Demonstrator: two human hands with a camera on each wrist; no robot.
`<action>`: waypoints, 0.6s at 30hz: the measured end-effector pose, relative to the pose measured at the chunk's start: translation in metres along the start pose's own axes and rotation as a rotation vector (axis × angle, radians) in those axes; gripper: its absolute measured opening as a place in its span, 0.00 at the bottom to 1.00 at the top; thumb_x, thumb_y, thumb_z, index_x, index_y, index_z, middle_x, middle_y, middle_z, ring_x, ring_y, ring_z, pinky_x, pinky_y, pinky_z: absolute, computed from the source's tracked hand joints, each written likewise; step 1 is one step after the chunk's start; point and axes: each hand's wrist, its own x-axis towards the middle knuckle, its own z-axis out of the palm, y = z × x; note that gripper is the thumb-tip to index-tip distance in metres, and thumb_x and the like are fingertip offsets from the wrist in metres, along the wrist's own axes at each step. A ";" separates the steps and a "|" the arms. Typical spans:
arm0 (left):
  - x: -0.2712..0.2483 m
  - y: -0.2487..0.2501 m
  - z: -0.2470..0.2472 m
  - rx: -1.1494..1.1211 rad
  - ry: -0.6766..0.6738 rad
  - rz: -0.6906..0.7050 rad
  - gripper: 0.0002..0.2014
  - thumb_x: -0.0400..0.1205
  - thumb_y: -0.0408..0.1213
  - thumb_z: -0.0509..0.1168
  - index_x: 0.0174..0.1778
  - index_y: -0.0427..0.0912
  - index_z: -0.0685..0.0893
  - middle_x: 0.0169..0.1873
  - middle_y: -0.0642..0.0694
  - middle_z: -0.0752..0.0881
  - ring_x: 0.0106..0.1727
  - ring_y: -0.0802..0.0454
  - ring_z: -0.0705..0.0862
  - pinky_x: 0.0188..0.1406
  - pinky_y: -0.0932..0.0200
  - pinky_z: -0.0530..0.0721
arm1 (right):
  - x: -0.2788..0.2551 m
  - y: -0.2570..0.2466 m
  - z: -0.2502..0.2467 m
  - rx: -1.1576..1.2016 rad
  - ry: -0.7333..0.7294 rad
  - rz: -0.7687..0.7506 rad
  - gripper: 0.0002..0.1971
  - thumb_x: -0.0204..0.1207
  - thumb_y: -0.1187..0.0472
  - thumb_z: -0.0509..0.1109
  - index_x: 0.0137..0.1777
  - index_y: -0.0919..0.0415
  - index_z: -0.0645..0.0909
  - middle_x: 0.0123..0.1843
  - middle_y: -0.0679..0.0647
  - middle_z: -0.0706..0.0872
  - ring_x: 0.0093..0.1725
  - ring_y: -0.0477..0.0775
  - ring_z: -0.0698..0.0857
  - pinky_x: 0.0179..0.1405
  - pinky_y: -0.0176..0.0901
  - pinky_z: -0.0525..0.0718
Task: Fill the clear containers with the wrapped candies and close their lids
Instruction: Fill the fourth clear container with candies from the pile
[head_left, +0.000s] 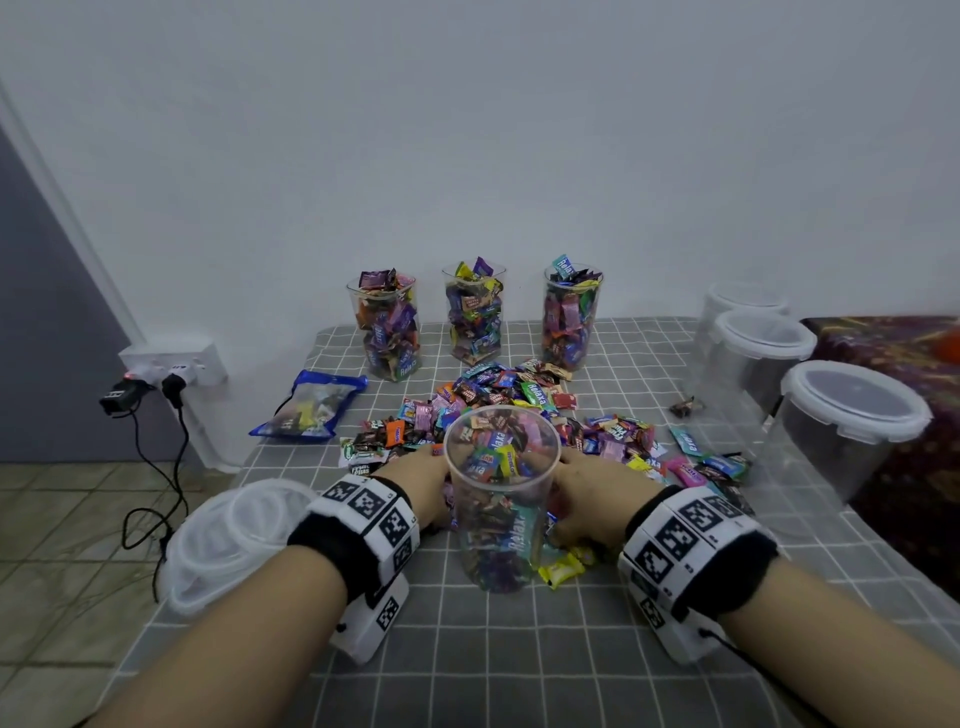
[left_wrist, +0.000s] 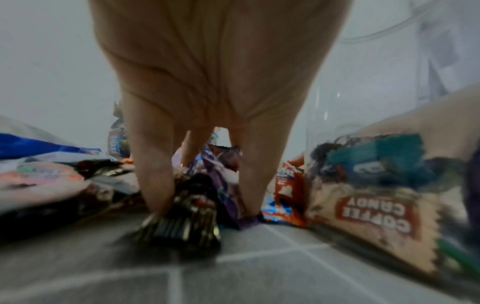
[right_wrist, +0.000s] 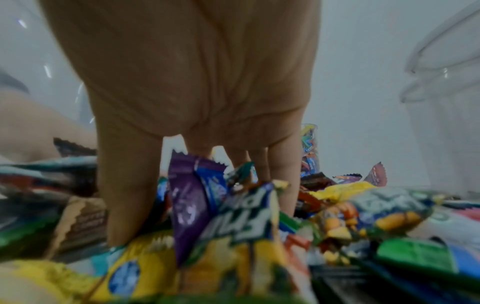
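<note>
Head view: nearest, a tall clear plastic cup (head_left: 501, 499) stands upright on the grey checked cloth (head_left: 519, 665), about half full of wrapped candies. Both hands flank it, down in the loose candy pile (head_left: 524, 410). Left hand (head_left: 415, 486): fingers and thumb curl around a few dark and purple wrappers, raking them up. Right hand (head_left: 592, 499): fingers dug into the wrappers, gathering a clump. Likely two-handed scooping so the cup fills faster. White translucent lids (head_left: 228, 540) are stacked left, within reach. Farther back, three clear cups (head_left: 475, 317) sit heaped full and unlidded by the wall. Lidded tubs (head_left: 852, 410) stand at the right.
</note>
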 end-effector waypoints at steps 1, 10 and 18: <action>0.001 0.000 0.000 0.005 0.020 0.000 0.36 0.75 0.43 0.72 0.78 0.50 0.66 0.74 0.42 0.69 0.70 0.41 0.74 0.70 0.47 0.75 | 0.001 0.000 0.001 0.010 0.014 0.004 0.45 0.69 0.47 0.76 0.82 0.43 0.53 0.80 0.53 0.63 0.71 0.58 0.74 0.65 0.55 0.80; 0.000 -0.001 -0.002 -0.029 0.167 -0.041 0.14 0.81 0.42 0.64 0.61 0.45 0.84 0.57 0.43 0.86 0.57 0.43 0.84 0.60 0.48 0.82 | 0.004 -0.003 0.001 0.034 0.098 0.008 0.25 0.76 0.52 0.70 0.72 0.48 0.71 0.65 0.53 0.77 0.62 0.56 0.79 0.62 0.51 0.81; -0.007 0.007 -0.005 0.013 0.203 -0.060 0.11 0.82 0.34 0.60 0.56 0.41 0.85 0.52 0.41 0.86 0.53 0.42 0.84 0.55 0.49 0.83 | 0.004 -0.003 0.001 0.056 0.155 0.004 0.17 0.80 0.60 0.62 0.68 0.53 0.76 0.64 0.55 0.81 0.62 0.56 0.80 0.62 0.50 0.81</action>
